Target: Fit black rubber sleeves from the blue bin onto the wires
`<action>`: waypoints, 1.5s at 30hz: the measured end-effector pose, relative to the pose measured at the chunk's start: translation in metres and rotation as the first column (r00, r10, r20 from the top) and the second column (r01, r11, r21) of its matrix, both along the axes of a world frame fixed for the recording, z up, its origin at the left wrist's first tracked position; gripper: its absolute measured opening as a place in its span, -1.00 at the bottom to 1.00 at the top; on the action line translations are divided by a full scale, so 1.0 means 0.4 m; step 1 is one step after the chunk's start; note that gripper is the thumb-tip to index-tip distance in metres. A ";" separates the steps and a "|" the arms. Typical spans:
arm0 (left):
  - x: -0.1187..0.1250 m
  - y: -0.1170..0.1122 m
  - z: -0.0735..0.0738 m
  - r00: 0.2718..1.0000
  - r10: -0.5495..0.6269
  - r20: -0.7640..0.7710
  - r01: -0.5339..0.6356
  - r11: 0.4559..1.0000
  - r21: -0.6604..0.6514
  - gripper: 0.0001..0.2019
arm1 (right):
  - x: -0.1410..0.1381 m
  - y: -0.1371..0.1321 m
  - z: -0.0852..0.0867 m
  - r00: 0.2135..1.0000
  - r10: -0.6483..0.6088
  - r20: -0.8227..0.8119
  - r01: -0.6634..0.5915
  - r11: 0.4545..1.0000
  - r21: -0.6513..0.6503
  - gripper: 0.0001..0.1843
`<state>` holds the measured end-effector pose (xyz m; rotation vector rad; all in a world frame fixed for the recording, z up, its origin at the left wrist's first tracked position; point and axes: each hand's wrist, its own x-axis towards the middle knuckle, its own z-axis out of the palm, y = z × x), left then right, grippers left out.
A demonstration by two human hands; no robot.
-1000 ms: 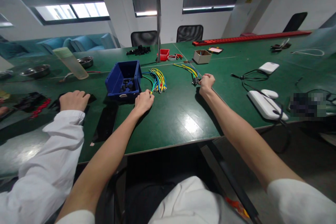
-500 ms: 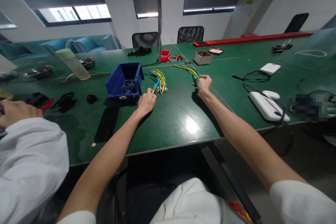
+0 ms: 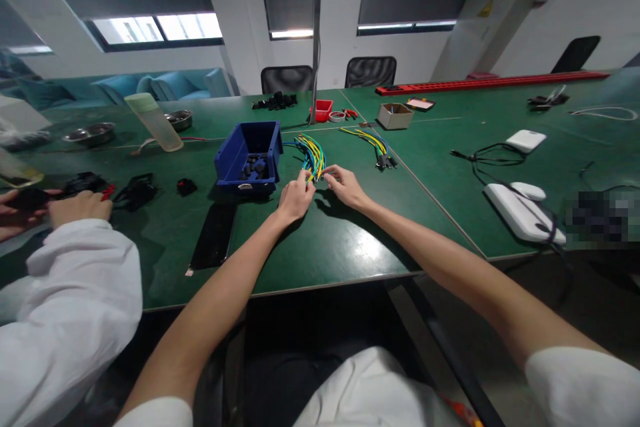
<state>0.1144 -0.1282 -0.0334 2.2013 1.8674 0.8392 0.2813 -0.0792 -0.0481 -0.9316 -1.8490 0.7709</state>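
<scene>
A bundle of blue, green and yellow wires (image 3: 310, 150) lies on the green table (image 3: 350, 240) right of a blue bin (image 3: 247, 155) holding black parts. My left hand (image 3: 295, 197) pinches the near ends of this bundle. My right hand (image 3: 343, 185) is just to the right, fingers curled at the same wire ends; what it grips is too small to name. A second wire bundle (image 3: 373, 142) with black plugs lies further right, untouched.
A co-worker's white sleeve (image 3: 65, 307) and hands (image 3: 75, 207) work black parts at the left. A translucent bottle (image 3: 153, 121), metal bowls, a red tray (image 3: 323, 109), a cardboard box (image 3: 394, 115), white devices (image 3: 520, 210) and cables lie around.
My right hand left the right wire bundle and moved left to the bundle by the bin. My left hand edged up onto the same wire ends. The co-worker's hands pulled back left.
</scene>
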 end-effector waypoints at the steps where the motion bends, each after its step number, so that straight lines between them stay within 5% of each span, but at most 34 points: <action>1: 0.003 -0.001 -0.001 0.999 -0.030 0.010 0.030 0.999 -0.010 -0.68 | -0.013 0.003 0.000 0.999 0.018 -0.027 -0.019 0.999 -0.047 -0.71; 6: 0.007 -0.007 0.004 0.993 -0.116 0.029 0.117 0.991 -0.070 -0.68 | -0.065 0.041 -0.005 0.981 -0.010 -0.195 -0.033 0.976 -0.217 -0.62; 13: 0.010 -0.027 0.037 0.991 -0.078 -0.107 0.076 0.997 -0.022 -0.67 | -0.070 0.074 -0.024 0.901 -0.106 -0.420 -0.045 0.941 -0.336 -0.71; 17: -0.038 -0.021 0.077 0.982 0.177 -0.066 -0.165 0.974 0.157 -0.70 | -0.060 0.088 -0.030 0.884 -0.160 -0.439 -0.019 0.927 -0.376 -0.73; 20: -0.110 -0.003 0.100 0.891 0.454 0.014 -0.442 0.859 0.260 -0.67 | -0.061 0.095 -0.036 0.884 -0.181 -0.431 0.013 0.931 -0.365 -0.75; 22: -0.155 0.011 0.104 0.842 0.540 0.006 -0.523 0.812 0.260 -0.62 | -0.064 0.094 -0.038 0.887 -0.191 -0.421 0.038 0.937 -0.347 -0.74; 26: -0.201 0.037 0.095 0.839 0.507 -0.198 -0.505 0.861 0.064 -0.62 | -0.065 0.083 -0.034 0.888 -0.187 -0.420 0.040 0.942 -0.334 -0.73; 32: -0.221 0.059 0.094 0.831 0.420 -0.365 -0.494 0.859 -0.135 -0.61 | -0.065 0.073 -0.025 0.887 -0.182 -0.424 0.036 0.943 -0.330 -0.69; 45: -0.176 0.114 0.077 0.801 0.529 -0.279 -0.576 0.809 -0.120 -0.42 | -0.065 0.062 -0.015 0.912 -0.184 -0.365 0.071 0.950 -0.303 -0.79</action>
